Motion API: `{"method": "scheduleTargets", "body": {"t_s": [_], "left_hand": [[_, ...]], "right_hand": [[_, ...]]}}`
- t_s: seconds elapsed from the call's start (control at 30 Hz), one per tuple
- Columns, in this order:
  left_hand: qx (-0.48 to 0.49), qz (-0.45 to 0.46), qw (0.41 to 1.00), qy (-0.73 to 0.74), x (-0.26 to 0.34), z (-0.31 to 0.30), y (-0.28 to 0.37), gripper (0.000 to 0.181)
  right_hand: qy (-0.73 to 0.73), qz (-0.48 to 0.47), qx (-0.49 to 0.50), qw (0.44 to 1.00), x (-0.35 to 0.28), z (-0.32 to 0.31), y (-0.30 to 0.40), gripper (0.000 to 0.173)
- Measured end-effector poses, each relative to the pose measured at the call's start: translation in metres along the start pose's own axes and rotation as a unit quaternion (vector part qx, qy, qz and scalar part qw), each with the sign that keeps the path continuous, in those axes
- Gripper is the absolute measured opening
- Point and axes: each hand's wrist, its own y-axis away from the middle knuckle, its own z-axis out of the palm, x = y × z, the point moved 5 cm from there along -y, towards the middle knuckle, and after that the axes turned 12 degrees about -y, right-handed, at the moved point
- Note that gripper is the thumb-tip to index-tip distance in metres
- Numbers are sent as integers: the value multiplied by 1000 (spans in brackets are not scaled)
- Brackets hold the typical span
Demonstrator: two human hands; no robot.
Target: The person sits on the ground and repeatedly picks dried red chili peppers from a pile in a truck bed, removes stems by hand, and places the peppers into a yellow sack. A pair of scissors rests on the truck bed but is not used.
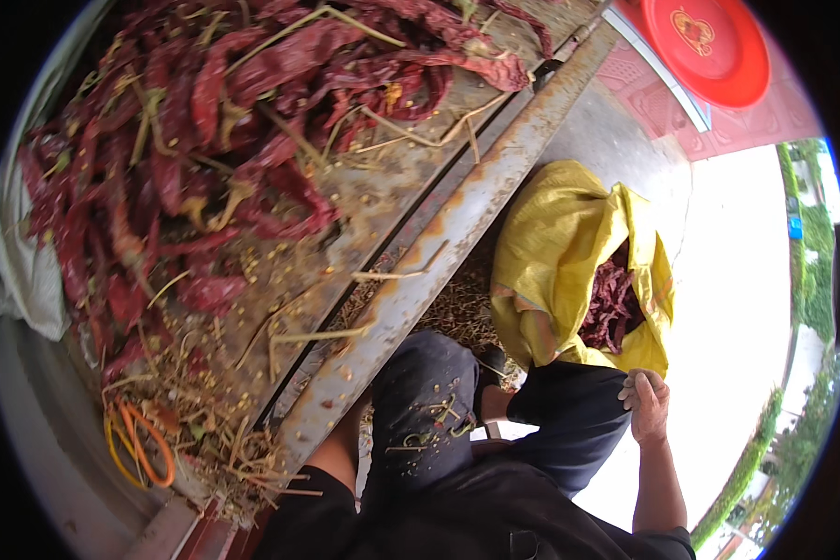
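Note:
My right hand (647, 406) is beside my bent right knee, close to the lower edge of a yellow woven sack (556, 245). Its fingers look curled; whether they pinch anything is unclear. Dark dried red chili peppers (610, 308) show in the sack's mouth. My left hand is out of view; only part of the left arm appears, running under the rusty metal rim (406, 280) of a flat bed. A large heap of dried red chili peppers (182, 126) with stems covers much of the bed (385, 189). Loose yellow seeds and stalks lie near it.
An orange cord loop (147, 448) lies among stalks at the bed's lower left corner. A white woven sack (24, 259) borders the heap's left. Upper right stands a red plastic basin (714, 49). Dry stalks (462, 308) litter the ground beneath the rim.

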Motion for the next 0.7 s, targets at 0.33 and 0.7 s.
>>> {"method": "scheduleTargets", "body": {"t_s": [0.33, 0.7], "left_hand": [[-34, -10, 998, -53, -15, 16, -1, 35], [-15, -2, 999, -50, -32, 10, 3, 27]], "right_hand": [[-99, 55, 139, 984, 13, -22, 23, 35], [-109, 24, 82, 990, -2, 30, 3, 28]]}}
